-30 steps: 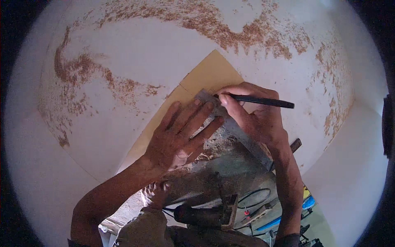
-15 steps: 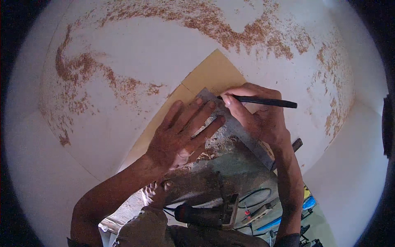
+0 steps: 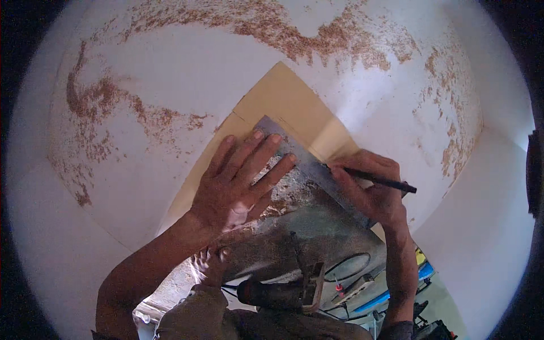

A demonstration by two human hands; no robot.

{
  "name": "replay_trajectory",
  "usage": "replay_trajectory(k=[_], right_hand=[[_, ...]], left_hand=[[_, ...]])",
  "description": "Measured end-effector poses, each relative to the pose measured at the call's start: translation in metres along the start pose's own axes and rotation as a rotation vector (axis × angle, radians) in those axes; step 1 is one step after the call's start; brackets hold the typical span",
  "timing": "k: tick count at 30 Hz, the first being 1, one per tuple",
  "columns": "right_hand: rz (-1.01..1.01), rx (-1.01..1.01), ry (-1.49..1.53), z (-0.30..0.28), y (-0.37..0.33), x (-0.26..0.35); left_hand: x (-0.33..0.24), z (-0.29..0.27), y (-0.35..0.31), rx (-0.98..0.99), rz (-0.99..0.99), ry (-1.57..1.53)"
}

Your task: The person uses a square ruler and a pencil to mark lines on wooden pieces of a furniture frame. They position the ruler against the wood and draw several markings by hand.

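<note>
A white surface (image 3: 164, 62) spreads beyond the fingers of both hands, strewn with bands of brown sawdust (image 3: 317, 42). A flat grey metal straightedge (image 3: 309, 164) lies on a tan board (image 3: 283, 93), running diagonally from just past the left fingertips down under the right hand. The left hand (image 3: 229, 187) is laid flat with its fingers spread wide, some of the tips pressing on the straightedge and the outermost one on the tan board; its thumb is mostly hidden. The right hand (image 3: 374, 190) pinches a slim black marking pen (image 3: 385, 181) between thumb and fingers, its tip down at the straightedge's edge and its tail pointing away to the right of the knuckles. The tan board's corner points outward, beyond both sets of fingertips, and a short faint line (image 3: 240, 117) crosses it just beside the left outer fingertip. Below the left palm is a bare foot (image 3: 211, 263). Farther below the fingers lie a black power tool (image 3: 269, 293) with a flat base plate, a looped dark cable (image 3: 348, 266) and a red-handled screwdriver (image 3: 339, 289).
</note>
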State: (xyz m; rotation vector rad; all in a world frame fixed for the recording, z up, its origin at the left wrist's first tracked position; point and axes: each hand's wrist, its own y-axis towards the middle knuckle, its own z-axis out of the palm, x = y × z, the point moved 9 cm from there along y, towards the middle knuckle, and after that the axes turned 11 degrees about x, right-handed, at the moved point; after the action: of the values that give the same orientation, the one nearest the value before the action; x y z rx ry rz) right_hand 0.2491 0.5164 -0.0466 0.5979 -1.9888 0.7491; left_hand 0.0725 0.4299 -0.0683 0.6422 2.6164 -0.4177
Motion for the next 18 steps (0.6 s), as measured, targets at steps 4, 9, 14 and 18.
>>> replay_trajectory(k=[4, 9, 14, 18], right_hand=[[0.026, -0.020, -0.136, -0.003, -0.021, 0.007], [0.013, -0.259, -0.507, 0.011, -0.065, 0.016], [0.045, -0.279, -0.756, 0.034, -0.093, 0.026], [0.097, -0.278, -0.686, 0.031, -0.095, 0.026]], left_hand=[[0.001, -0.001, -0.001, -0.036, 0.002, -0.019], [-0.003, -0.012, 0.002, -0.019, 0.026, -0.069], [0.028, -0.039, -0.028, -0.463, 0.002, -0.316], [0.078, -0.051, -0.068, -0.765, -0.402, -0.579]])
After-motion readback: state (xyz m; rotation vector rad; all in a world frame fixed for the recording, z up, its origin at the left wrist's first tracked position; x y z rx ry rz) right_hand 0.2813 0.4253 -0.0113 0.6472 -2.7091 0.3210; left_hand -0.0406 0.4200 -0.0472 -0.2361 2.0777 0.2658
